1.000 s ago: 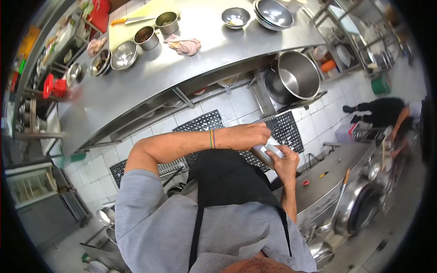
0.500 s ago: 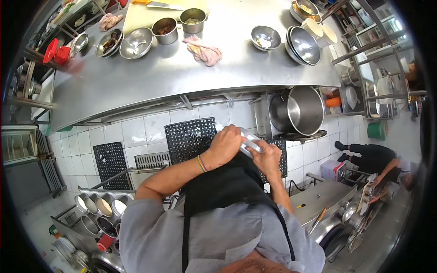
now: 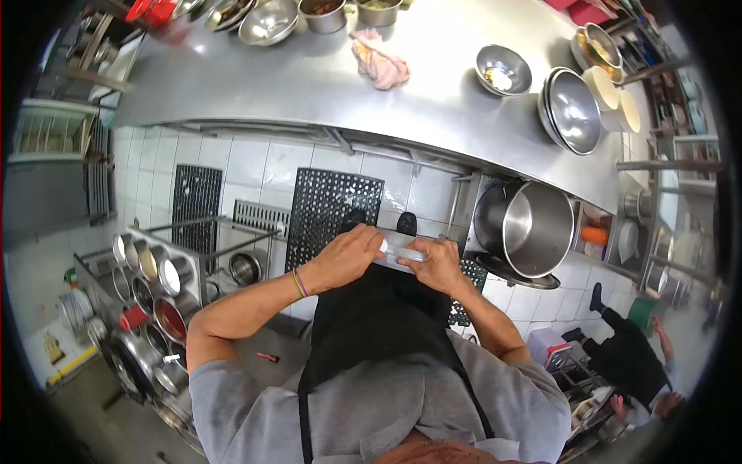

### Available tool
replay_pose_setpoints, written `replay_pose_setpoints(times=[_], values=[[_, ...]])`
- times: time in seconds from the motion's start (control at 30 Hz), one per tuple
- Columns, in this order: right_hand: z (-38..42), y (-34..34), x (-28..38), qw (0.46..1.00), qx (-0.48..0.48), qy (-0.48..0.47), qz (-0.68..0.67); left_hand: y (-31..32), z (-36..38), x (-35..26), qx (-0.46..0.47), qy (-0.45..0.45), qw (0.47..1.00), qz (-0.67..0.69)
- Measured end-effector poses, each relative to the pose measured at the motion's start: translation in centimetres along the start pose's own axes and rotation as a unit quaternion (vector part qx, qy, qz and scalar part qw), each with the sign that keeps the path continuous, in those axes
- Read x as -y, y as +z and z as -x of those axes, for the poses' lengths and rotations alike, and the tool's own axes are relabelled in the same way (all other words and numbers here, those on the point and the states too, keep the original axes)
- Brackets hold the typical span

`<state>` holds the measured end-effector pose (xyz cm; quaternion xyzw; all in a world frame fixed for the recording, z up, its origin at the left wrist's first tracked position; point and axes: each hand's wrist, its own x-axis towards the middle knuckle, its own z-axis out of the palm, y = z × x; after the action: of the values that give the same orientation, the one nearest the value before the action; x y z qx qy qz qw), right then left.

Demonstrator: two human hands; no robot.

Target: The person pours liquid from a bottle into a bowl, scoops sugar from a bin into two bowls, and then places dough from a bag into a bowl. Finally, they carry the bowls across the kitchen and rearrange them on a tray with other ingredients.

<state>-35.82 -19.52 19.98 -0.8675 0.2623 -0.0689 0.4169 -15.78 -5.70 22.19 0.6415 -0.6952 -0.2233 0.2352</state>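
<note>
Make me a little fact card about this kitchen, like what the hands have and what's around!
Left hand: left hand holding one end of a see-through container
Right hand: right hand holding the other end
Wrist: striped band, left arm
Clothes: black apron, grey shirt
Counter: metal counter, with pink cloth and bowls
Floor: black mat with holes
Nearby: big metal pot; another person, far right

The cloth (image 3: pixel 380 62) lies on the counter (image 3: pixel 309 93), beyond the container (image 3: pixel 402 249) and left of the pot (image 3: pixel 533 232).
</note>
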Motion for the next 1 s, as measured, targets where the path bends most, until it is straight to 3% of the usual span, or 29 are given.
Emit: replay_pose_setpoints(times=[0.1,0.2,0.33,0.37,0.43,0.47,0.5,0.57,0.6,0.63,0.67,0.73,0.87,0.9,0.97,1.0], values=[[-0.4,-0.5,-0.7,0.999,0.036,0.003,-0.020,1.2,0.8,-0.3,-0.011,-0.041,0.999,0.021],[-1.0,1.2,-1.0,0.999,0.027,0.028,-0.029,3.2,1.6,0.2,-0.119,-0.118,0.984,0.063],[-2.2,3.7,-2.1,0.991,0.033,0.127,-0.025,11.5,6.0,3.4,-0.325,-0.367,0.859,0.146],[-2.6,4.9,-3.5,0.989,0.023,0.141,-0.043,14.1,8.3,4.3,-0.334,-0.442,0.822,0.131],[-3.9,6.3,-5.0,0.976,0.018,0.176,-0.125,22.0,14.1,5.8,-0.307,-0.539,0.784,0.036],[-5.0,7.1,-5.2,0.971,-0.023,0.157,-0.178,26.2,17.3,6.3,-0.201,-0.627,0.750,0.065],[-5.8,7.8,-6.7,0.975,-0.029,0.179,-0.128,28.3,19.4,6.2,-0.105,-0.678,0.715,0.135],[-8.6,8.7,-7.1,0.984,-0.059,0.148,-0.084,32.9,23.5,7.3,-0.019,-0.683,0.713,0.155],[-9.8,9.2,-8.3,0.980,-0.073,0.179,-0.055,35.2,25.3,7.0,0.034,-0.679,0.714,0.168],[-11.4,10.2,-7.7,0.966,-0.101,0.201,-0.129,36.0,26.2,7.7,0.053,-0.707,0.684,0.174],[-12.6,11.1,-9.4,0.970,-0.131,0.163,-0.126,37.6,27.3,9.1,0.026,-0.728,0.657,0.193],[-14.7,12.3,-10.3,0.954,-0.167,0.189,-0.160,40.8,28.9,11.1,-0.019,-0.764,0.604,0.227],[-18.3,14.1,-11.6,0.939,-0.229,0.169,-0.194,39.6,25.6,13.5,0.001,-0.819,0.503,0.277],[-19.4,14.3,-11.6,0.937,-0.239,0.148,-0.207,40.0,25.2,13.8,-0.001,-0.822,0.502,0.269],[-21.5,14.1,-12.3,0.941,-0.252,0.126,-0.188,41.1,25.2,13.4,-0.033,-0.798,0.564,0.210],[-22.4,14.0,-12.4,0.941,-0.258,0.117,-0.184,41.1,25.0,13.1,-0.036,-0.805,0.552,0.217]])
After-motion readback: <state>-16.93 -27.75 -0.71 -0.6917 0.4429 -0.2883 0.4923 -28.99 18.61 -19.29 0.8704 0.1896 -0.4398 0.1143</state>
